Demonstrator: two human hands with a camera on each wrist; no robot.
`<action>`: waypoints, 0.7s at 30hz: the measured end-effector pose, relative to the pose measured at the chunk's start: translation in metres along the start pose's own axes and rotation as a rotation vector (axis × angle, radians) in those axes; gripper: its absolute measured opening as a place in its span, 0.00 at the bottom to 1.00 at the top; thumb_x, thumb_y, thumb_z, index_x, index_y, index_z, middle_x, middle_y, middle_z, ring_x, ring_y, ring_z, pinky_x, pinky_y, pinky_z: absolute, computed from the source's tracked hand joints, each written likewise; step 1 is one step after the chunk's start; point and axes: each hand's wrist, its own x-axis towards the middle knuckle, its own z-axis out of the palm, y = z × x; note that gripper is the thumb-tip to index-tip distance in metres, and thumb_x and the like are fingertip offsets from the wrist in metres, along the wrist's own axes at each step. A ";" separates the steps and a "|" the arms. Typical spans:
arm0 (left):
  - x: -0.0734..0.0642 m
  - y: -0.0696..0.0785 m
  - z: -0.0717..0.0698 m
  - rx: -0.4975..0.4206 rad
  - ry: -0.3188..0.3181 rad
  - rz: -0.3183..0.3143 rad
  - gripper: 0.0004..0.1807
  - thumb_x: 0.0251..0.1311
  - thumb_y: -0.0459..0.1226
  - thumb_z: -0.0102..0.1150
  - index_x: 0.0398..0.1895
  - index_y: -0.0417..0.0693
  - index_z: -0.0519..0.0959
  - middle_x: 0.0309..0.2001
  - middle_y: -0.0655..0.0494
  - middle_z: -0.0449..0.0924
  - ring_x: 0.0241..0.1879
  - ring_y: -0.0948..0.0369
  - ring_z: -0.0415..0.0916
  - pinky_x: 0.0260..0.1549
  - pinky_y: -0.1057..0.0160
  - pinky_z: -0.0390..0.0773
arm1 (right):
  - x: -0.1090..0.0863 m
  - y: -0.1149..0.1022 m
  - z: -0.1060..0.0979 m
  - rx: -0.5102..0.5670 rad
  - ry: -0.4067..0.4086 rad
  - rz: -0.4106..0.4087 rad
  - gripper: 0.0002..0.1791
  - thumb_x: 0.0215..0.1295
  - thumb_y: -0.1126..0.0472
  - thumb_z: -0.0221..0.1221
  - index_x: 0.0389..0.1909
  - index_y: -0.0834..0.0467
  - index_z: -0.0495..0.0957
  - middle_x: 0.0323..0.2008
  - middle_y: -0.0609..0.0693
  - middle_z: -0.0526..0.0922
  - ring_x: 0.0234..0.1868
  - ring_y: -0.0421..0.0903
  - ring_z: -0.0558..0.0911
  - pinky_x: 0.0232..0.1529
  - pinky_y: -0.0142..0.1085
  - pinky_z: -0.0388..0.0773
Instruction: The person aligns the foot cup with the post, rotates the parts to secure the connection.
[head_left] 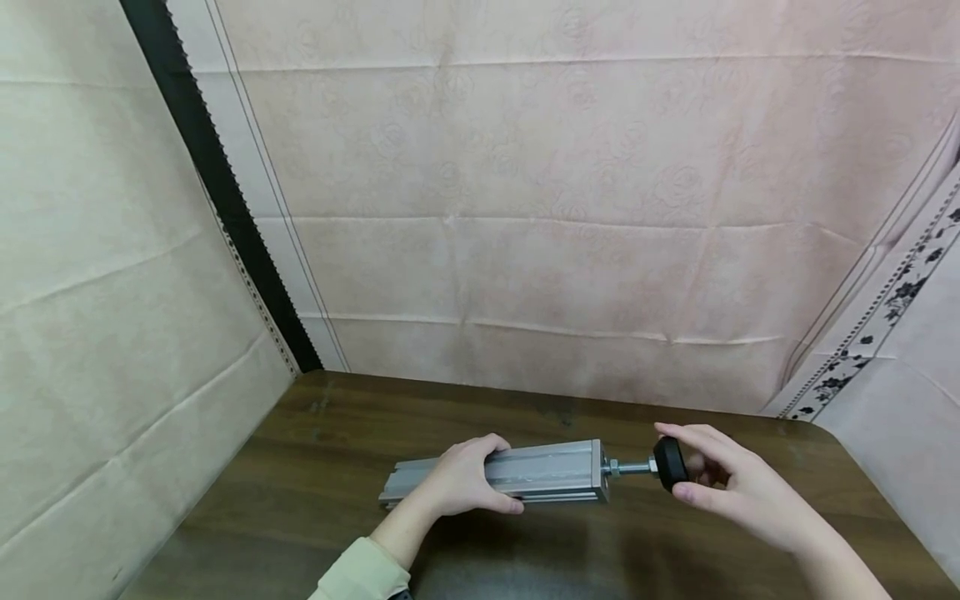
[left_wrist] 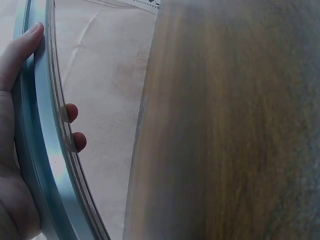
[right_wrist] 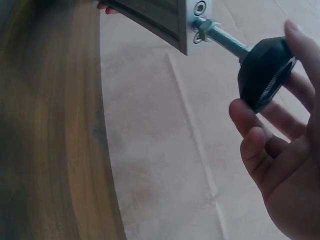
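My left hand (head_left: 468, 479) grips a silver aluminium profile (head_left: 551, 468) around its middle, thumb on the near side and fingers over the far side. From the profile's right end plate sticks a threaded rod (head_left: 633, 467) with a nut (right_wrist: 205, 30) close to the plate. A black levelling foot (head_left: 670, 463) sits on the rod's outer end. My right hand (head_left: 731, 487) holds the foot's rim between thumb and fingers. In the right wrist view, two screw heads (right_wrist: 200, 8) show on the end plate. The left wrist view has fingertips (left_wrist: 72, 112) showing past the profile's edge.
Beneath the hands lies a brown wood-grain table (head_left: 300, 475). Pale patterned cloth (head_left: 562, 200) hangs behind it, with more cloth at the left (head_left: 112, 333) and right sides. A dark strip (head_left: 232, 200) runs down the back left corner.
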 end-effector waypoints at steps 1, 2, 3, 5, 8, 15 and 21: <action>0.000 -0.001 0.000 0.003 0.000 0.000 0.38 0.30 0.61 0.73 0.48 0.57 0.75 0.43 0.66 0.76 0.40 0.65 0.71 0.42 0.60 0.72 | 0.000 0.000 0.001 0.000 0.005 0.017 0.34 0.53 0.71 0.65 0.62 0.57 0.69 0.44 0.43 0.74 0.30 0.39 0.76 0.27 0.30 0.70; 0.000 -0.001 0.001 0.002 -0.002 -0.001 0.38 0.30 0.60 0.73 0.48 0.57 0.75 0.43 0.65 0.76 0.41 0.65 0.71 0.42 0.60 0.72 | 0.001 0.000 0.001 0.014 0.006 0.039 0.32 0.54 0.71 0.64 0.62 0.57 0.69 0.42 0.43 0.75 0.30 0.39 0.76 0.27 0.31 0.70; 0.000 -0.001 0.001 0.004 -0.004 -0.001 0.38 0.30 0.61 0.73 0.49 0.57 0.75 0.44 0.65 0.76 0.41 0.64 0.72 0.42 0.59 0.72 | 0.001 0.000 0.002 0.028 0.003 0.065 0.30 0.55 0.71 0.63 0.61 0.56 0.69 0.40 0.43 0.75 0.30 0.40 0.76 0.27 0.31 0.71; 0.000 -0.002 0.001 0.007 -0.010 -0.005 0.39 0.31 0.61 0.73 0.49 0.56 0.75 0.45 0.64 0.76 0.42 0.64 0.72 0.43 0.59 0.72 | 0.001 0.000 0.003 0.055 -0.008 0.128 0.27 0.58 0.69 0.61 0.60 0.55 0.70 0.36 0.43 0.77 0.30 0.40 0.77 0.28 0.32 0.72; 0.000 -0.002 0.001 0.015 -0.024 -0.011 0.39 0.31 0.60 0.73 0.50 0.55 0.75 0.47 0.63 0.77 0.44 0.63 0.72 0.44 0.57 0.72 | 0.000 -0.001 0.004 0.058 -0.024 0.190 0.23 0.62 0.68 0.59 0.59 0.54 0.71 0.33 0.42 0.78 0.31 0.40 0.77 0.28 0.33 0.73; 0.000 -0.003 0.002 0.028 -0.021 -0.007 0.40 0.30 0.62 0.72 0.50 0.56 0.75 0.47 0.63 0.77 0.44 0.63 0.72 0.44 0.58 0.72 | -0.004 0.007 0.002 0.051 -0.064 0.103 0.40 0.54 0.69 0.64 0.69 0.54 0.59 0.50 0.38 0.74 0.41 0.36 0.77 0.33 0.32 0.75; 0.001 -0.002 0.000 0.017 -0.001 -0.002 0.39 0.30 0.61 0.72 0.49 0.56 0.75 0.46 0.63 0.77 0.43 0.63 0.72 0.43 0.58 0.71 | -0.012 0.008 -0.003 0.039 -0.114 0.045 0.56 0.45 0.69 0.71 0.73 0.58 0.46 0.65 0.41 0.56 0.51 0.36 0.73 0.42 0.31 0.73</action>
